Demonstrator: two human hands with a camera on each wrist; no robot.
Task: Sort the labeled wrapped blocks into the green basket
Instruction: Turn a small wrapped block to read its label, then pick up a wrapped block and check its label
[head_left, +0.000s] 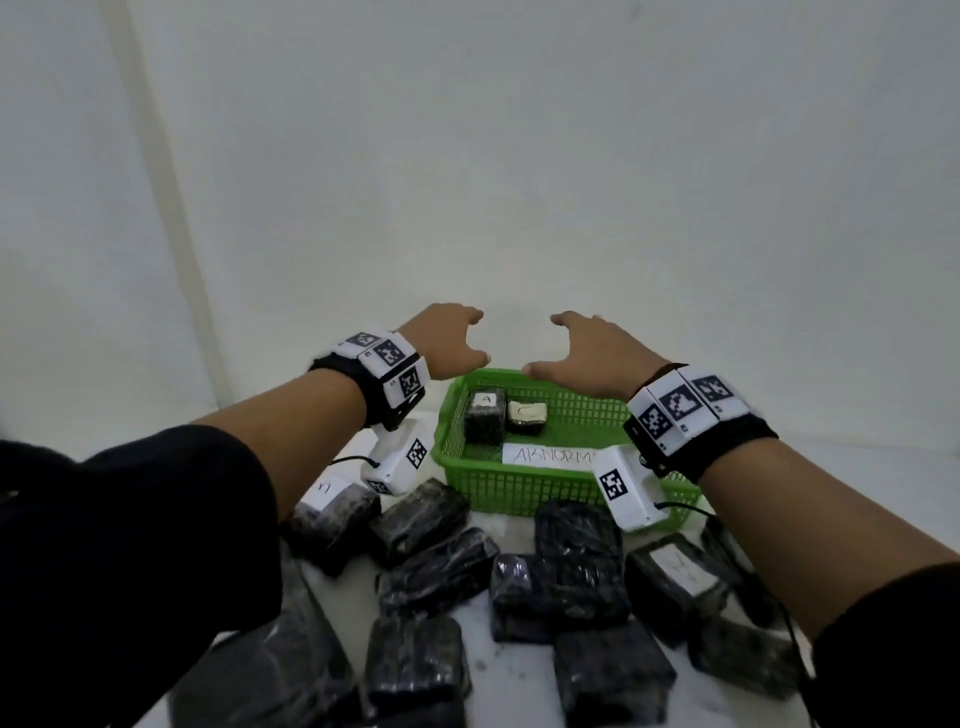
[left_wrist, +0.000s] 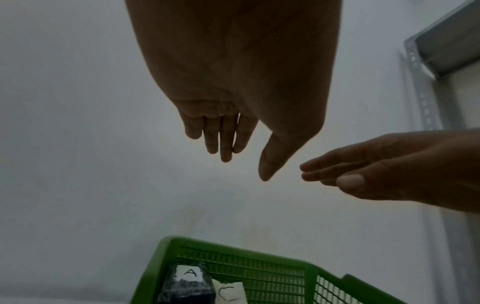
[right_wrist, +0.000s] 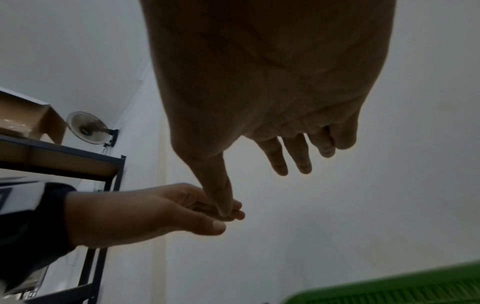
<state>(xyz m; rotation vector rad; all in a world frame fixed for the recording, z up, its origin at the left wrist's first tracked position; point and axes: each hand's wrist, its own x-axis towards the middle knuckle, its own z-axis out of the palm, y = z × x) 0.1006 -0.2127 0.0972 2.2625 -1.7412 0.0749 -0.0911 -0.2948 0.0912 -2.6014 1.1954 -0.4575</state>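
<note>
A green mesh basket (head_left: 519, 488) with a paper sign reading "ABNORM" sits at the table's back. Inside it stand a black wrapped block labeled A (head_left: 485, 415) and a pale block labeled C (head_left: 526, 417). Both hands hover above the basket's far rim, palms facing each other, holding nothing. My left hand (head_left: 452, 340) has straight, relaxed fingers (left_wrist: 223, 142). My right hand (head_left: 576, 353) is likewise spread, fingers (right_wrist: 298, 156) straight. Several black wrapped blocks lie in front of the basket; one at the left (head_left: 327, 514) and one at the right (head_left: 675, 582) carry white labels.
Unlabeled black wrapped blocks (head_left: 576, 566) crowd the white table between me and the basket. A white wall rises just behind the basket. A metal shelf upright (left_wrist: 420, 92) stands to the right, and a dark shelf (right_wrist: 59, 164) with a wall fan (right_wrist: 88, 127) to the left.
</note>
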